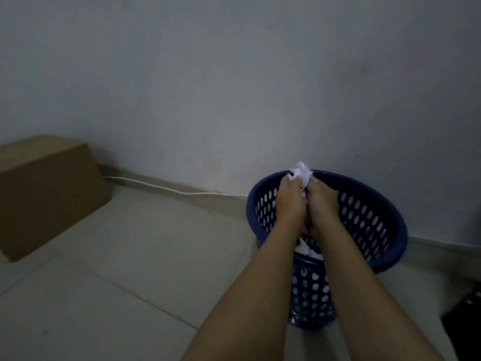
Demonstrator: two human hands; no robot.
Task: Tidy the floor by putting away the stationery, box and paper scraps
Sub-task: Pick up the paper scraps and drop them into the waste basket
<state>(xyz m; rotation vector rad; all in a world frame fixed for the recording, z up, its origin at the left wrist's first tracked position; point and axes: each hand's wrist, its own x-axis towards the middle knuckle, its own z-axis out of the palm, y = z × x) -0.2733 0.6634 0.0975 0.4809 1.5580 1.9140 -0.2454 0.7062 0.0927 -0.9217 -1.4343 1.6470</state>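
Observation:
A dark blue perforated waste basket (374,204) stands on the floor by the wall. Both my hands are held together over its open mouth. My left hand (290,201) and my right hand (322,201) are cupped around a bunch of crumpled white paper scraps (302,173), which stick out above my fingers. More white paper scraps (308,250) lie inside the basket, seen between my forearms. A closed brown cardboard box (49,194) sits on the floor at the far left against the wall.
A white cable (166,188) runs along the skirting between the box and the basket. A dark object (466,316) shows at the right edge. Pale floor tiles (117,282) spread from the box toward the basket.

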